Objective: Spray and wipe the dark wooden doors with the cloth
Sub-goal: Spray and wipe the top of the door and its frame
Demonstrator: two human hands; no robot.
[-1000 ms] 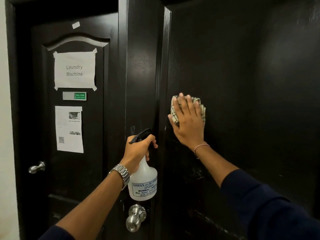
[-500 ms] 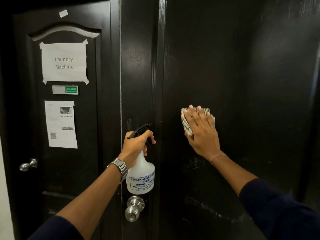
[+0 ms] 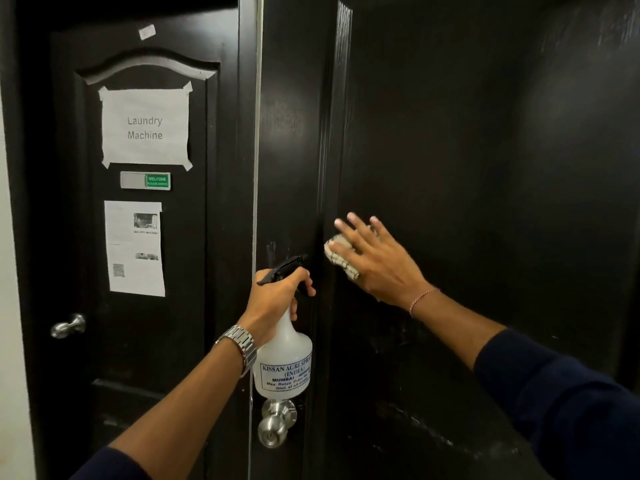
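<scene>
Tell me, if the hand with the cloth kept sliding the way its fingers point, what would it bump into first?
The right hand points up and left along the door panel. It would probably meet the raised panel edge first, though depth is hard to judge.

The right hand (image 3: 377, 263) is sliding the cloth (image 3: 341, 254) leftward and downward across the right door (image 3: 485, 168), now pressing it close beside that door's left raised edge, where half a second ago it was nearer the panel's middle and a second ago higher up. The fingers (image 3: 360, 226) are spreading wider and reaching past the cloth, which is showing only beneath the palm's left side.
</scene>
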